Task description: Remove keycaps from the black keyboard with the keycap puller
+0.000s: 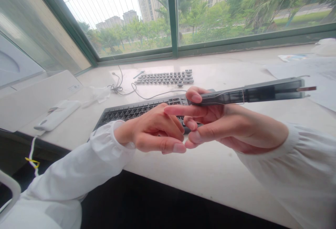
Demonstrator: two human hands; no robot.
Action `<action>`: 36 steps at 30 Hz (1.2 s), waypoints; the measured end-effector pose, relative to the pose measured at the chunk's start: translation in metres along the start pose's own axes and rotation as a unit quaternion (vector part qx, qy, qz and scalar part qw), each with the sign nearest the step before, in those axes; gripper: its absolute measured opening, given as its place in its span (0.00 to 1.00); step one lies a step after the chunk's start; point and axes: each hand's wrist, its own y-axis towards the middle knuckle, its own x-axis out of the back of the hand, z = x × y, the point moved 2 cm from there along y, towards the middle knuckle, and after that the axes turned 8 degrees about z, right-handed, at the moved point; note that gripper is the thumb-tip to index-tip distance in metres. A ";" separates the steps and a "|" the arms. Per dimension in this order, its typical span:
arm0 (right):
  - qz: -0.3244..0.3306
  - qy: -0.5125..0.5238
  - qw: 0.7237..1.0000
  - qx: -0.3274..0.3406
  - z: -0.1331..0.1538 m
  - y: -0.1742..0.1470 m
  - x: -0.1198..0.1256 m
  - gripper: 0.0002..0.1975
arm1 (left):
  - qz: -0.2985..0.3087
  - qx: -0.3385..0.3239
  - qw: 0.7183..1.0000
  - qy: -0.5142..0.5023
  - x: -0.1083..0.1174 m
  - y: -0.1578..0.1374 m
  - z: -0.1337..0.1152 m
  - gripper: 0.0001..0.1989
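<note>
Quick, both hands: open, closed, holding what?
Left hand: partly curled; can't tell whether it holds anything.
Right hand: holding a long dark tool, pinched between fingers.

White tabletop [204, 173], keyboard [128, 111], keycaps [165, 78], papers [316, 70]

The keyboard [128, 111] lies on the surface [157, 167] in front of you. Behind it sit rows of keycaps [162, 78], then the window [174, 29]; behind its left part, a looped cable [118, 89]. Left of it you have a corded block [59, 114] beside a box [52, 96]; well to its right, papers [319, 78]. Your left hand [154, 131] and right hand [225, 127] are on its near side.
</note>
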 end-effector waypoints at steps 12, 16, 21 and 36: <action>-0.002 -0.001 1.000 -0.011 0.000 0.000 -0.001 0.20 | 0.001 -0.006 1.000 -0.001 0.001 0.000 0.000 0.21; 0.006 0.019 1.000 -0.011 0.001 0.000 -0.002 0.21 | 0.005 -0.007 1.000 -0.005 0.000 0.000 0.000 0.20; 0.014 0.017 1.000 -0.009 0.000 -0.001 -0.002 0.20 | -0.003 0.003 1.000 -0.017 0.000 0.000 0.000 0.19; 0.014 0.001 1.000 0.020 0.001 0.001 -0.002 0.17 | 0.014 0.058 0.997 -0.052 0.002 -0.005 0.000 0.21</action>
